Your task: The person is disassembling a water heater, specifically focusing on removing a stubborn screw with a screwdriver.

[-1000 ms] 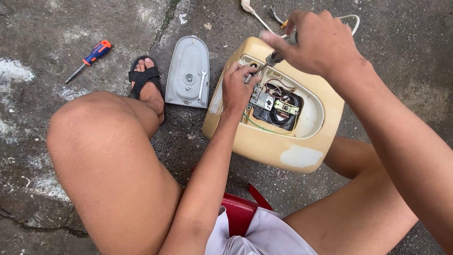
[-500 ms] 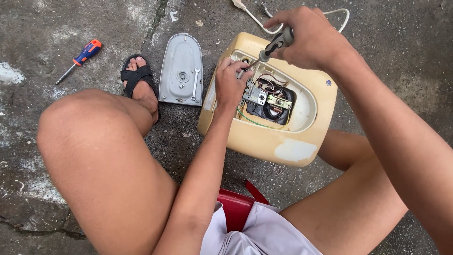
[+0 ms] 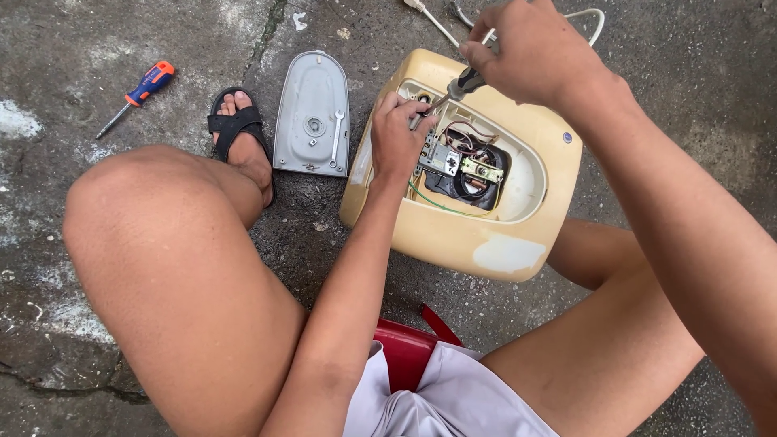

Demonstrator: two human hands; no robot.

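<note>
Lying open-side up on concrete at upper centre, the cream plastic appliance housing (image 3: 486,235) exposes its wiring. The left hand (image 3: 396,146) pinches a part inside to steady it; the right hand (image 3: 530,53) grips a dark-handled screwdriver (image 3: 453,89) angled in. Left: grey oval cover plate (image 3: 313,113), red-and-blue screwdriver (image 3: 136,95), both set aside.
</note>
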